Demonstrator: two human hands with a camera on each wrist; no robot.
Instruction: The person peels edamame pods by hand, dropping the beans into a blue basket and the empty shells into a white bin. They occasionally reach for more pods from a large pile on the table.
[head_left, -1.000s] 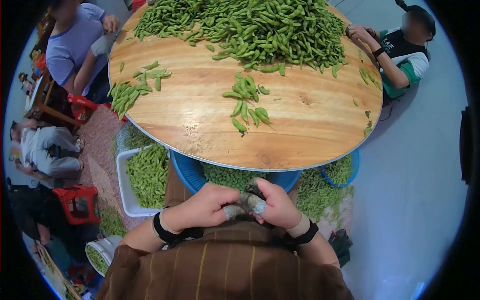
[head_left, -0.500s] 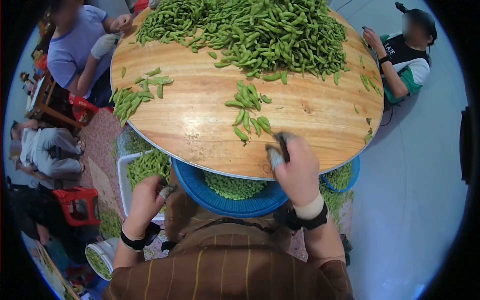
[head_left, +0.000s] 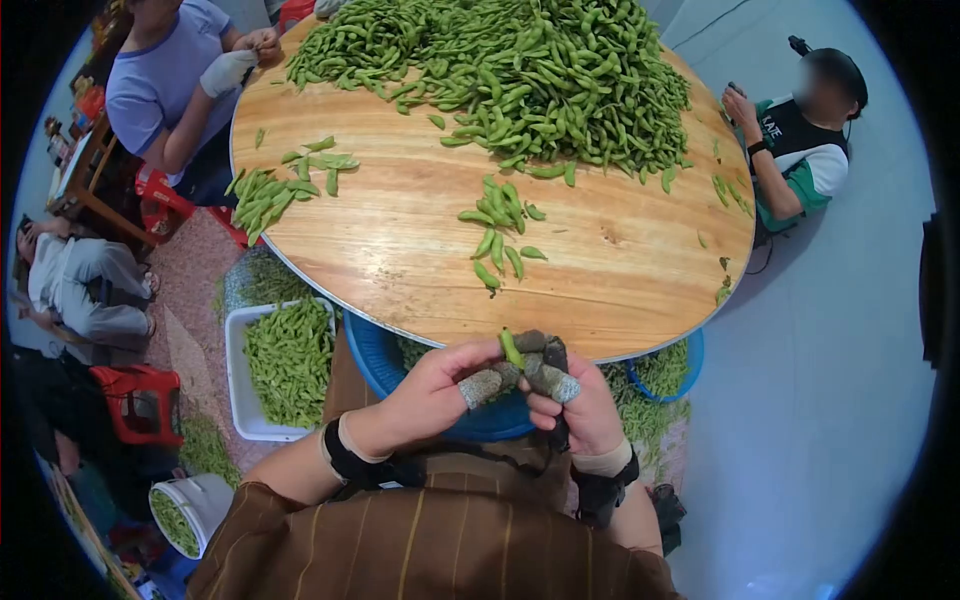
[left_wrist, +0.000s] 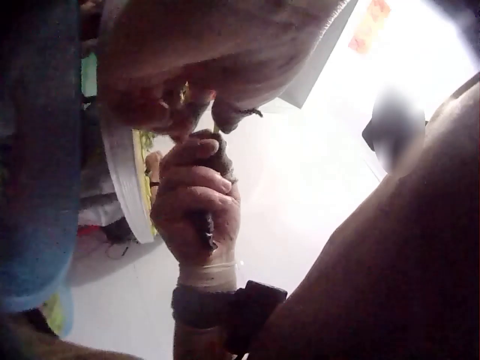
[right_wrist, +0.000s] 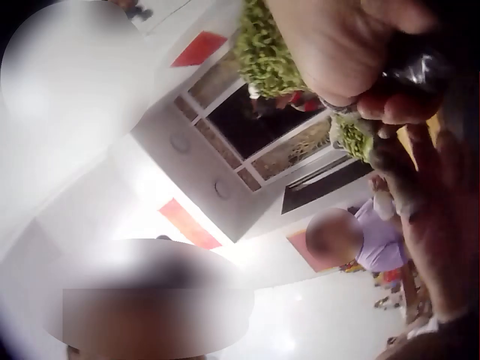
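Observation:
Both hands meet over my lap at the table's near edge, with a green soybean pod (head_left: 511,348) upright between their fingertips. My left hand (head_left: 425,390) pinches it from the left, and my right hand (head_left: 585,410) from the right. Worn grey and dark wrappings cover several fingertips. Seen in the left wrist view, the right hand (left_wrist: 196,199) is curled, with a dark strip (left_wrist: 206,229) along its palm. A blue basin (head_left: 375,350) lies beneath the hands, its contents mostly hidden. A small group of pods (head_left: 495,205) rests on the wooden table (head_left: 420,290).
A large pod heap (head_left: 560,80) covers the table's far side. A white tub (head_left: 240,375) of pods, a white bucket (head_left: 205,490) and a red stool (head_left: 135,400) stand left; another blue basin (head_left: 690,370) stands right. One person (head_left: 175,80) sits at each side.
My right hand has come back from the tabletop with a pod taken from the small group. My left hand has moved up and right from beside the white tub to meet it.

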